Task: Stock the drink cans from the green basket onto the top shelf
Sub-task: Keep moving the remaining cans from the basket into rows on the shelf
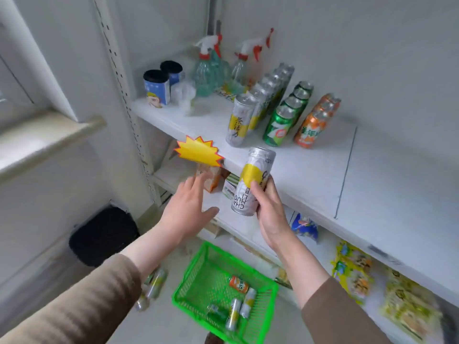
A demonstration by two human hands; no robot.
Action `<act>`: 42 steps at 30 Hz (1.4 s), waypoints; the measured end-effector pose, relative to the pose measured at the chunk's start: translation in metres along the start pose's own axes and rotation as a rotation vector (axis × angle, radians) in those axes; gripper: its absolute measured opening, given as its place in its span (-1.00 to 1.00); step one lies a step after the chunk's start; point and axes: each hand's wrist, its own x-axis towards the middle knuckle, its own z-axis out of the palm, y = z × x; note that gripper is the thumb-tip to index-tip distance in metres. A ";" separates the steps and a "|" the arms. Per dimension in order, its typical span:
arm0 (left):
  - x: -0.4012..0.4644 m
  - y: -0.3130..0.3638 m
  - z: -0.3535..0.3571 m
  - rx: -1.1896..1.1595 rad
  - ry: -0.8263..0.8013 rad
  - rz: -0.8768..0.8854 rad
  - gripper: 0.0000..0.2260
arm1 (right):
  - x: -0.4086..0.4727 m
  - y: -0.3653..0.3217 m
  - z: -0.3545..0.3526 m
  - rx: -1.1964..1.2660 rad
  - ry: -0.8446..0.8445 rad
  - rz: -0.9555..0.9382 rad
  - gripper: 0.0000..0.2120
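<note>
Sleeves, brown, both forearms reaching forward from the bottom edge.

Top shelf [310, 175]: white board, bare at its front right. Stocked in three rows running front to back: silver-and-yellow cans [242, 120], green cans [279, 127], orange cans [310, 130]. Spray bottles [211, 70] and blue tubs [157, 88] stand at the rear left.

Green basket [188, 289]: on the floor below the hands, several cans lying loose in it, orange [239, 284], silver and green. Stocking is judged partly done.

Left hand [188, 207]: holds nothing, fingers straight and slightly spread, just left of the held can.

Right hand [268, 214]: fingers and thumb wrapped round the lower half of the held can [250, 180], silver-and-yellow, tilted slightly, raised in front of the shelf edge, touching nothing else.

Step in hand: carrying one can up to the shelf. Next move calls for lifting it over the edge, righting it, and setting it at the front of the matching silver-and-yellow row without knocking the lead can.
</note>
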 end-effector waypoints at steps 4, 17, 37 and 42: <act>0.025 0.023 -0.012 0.005 -0.006 0.033 -0.27 | 0.024 -0.030 -0.011 -0.152 0.127 -0.089 -0.57; 0.103 0.106 0.025 0.034 -0.163 0.258 -0.28 | 0.089 -0.061 -0.118 -0.477 0.635 -0.137 -0.46; 0.164 0.232 0.141 -0.075 -0.167 0.105 -0.30 | 0.197 -0.086 -0.259 -0.718 0.510 -0.065 -0.54; 0.174 0.255 0.155 -0.060 -0.089 0.048 -0.30 | 0.215 -0.111 -0.293 -0.832 0.447 -0.086 -0.54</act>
